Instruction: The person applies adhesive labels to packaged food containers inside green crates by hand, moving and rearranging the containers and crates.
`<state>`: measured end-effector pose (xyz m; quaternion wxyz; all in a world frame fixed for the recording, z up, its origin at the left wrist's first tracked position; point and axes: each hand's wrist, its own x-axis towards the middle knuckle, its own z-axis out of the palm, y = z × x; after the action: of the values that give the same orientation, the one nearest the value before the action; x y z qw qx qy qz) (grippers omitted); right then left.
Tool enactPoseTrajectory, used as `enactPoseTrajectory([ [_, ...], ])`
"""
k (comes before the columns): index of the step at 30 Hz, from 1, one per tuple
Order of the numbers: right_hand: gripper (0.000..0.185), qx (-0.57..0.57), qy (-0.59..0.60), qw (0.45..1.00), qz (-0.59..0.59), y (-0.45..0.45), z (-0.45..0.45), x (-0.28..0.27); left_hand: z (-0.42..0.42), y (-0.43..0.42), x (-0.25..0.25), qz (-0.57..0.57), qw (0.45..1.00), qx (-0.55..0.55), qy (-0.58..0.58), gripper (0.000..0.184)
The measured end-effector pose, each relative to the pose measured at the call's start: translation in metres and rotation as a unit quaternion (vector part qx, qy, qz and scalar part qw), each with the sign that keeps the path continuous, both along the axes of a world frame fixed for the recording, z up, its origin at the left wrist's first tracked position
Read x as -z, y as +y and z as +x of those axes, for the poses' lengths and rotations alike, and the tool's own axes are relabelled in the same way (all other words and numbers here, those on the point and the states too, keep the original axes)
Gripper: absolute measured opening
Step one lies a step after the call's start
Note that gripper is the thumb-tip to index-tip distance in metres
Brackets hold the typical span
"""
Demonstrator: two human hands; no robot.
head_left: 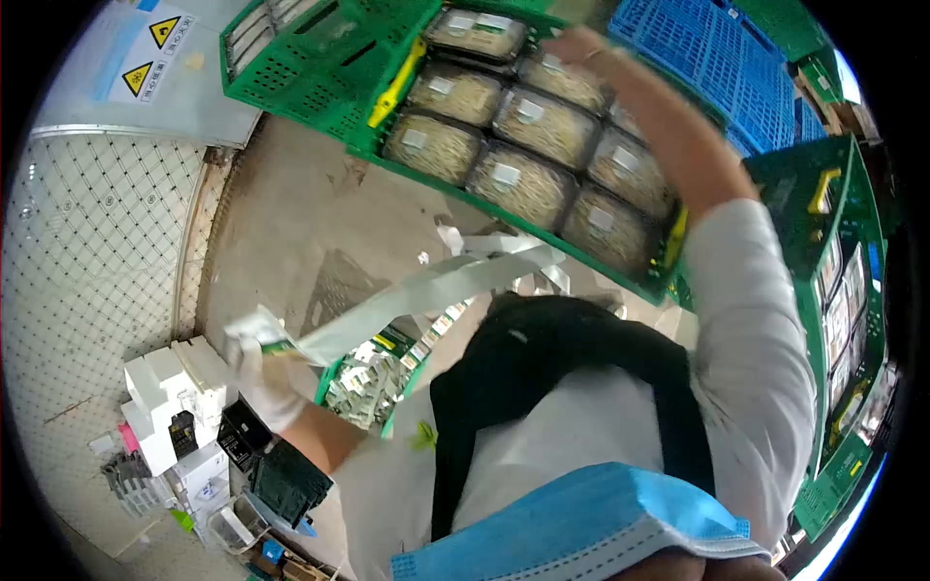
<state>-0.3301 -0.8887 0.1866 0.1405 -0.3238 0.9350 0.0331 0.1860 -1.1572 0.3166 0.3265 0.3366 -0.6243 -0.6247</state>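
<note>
My left hand [266,382], in a pale glove, grips a label strip [417,295] near a white and green label at its end. The long backing ribbon trails across to the right and down toward the floor. My right hand [581,50], bare and blurred, is over the upper packs in a green crate [373,145], close to a clear-lidded pack [565,85] with a white label. Its fingertips are too smeared to read. Several similar packs of pale, strand-like food [520,187] fill the crate in rows. The pack at the top [475,34] bears a white and green label.
A green basket [387,426] of small labels or packets sits below the strip. White boxes [160,387] and dark containers are at lower left. More green crates [828,320] stand on the right, with blue crates [712,53] at upper right. Warning signs mark a panel [77,58].
</note>
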Motion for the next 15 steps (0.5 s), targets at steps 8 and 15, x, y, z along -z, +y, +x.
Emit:
enactPoseTrajectory([
  [8,0.038,0.469,-0.173,0.705,-0.503,-0.106,-0.005,0.073,0.009,-0.047,0.064,0.097,0.991,-0.023,0.090,0.024],
  [15,0.026,0.125,0.282,0.784,-0.538,0.084,0.044,-0.184,-0.060,-0.020,0.070,0.142,0.968,0.203,0.028,0.043],
])
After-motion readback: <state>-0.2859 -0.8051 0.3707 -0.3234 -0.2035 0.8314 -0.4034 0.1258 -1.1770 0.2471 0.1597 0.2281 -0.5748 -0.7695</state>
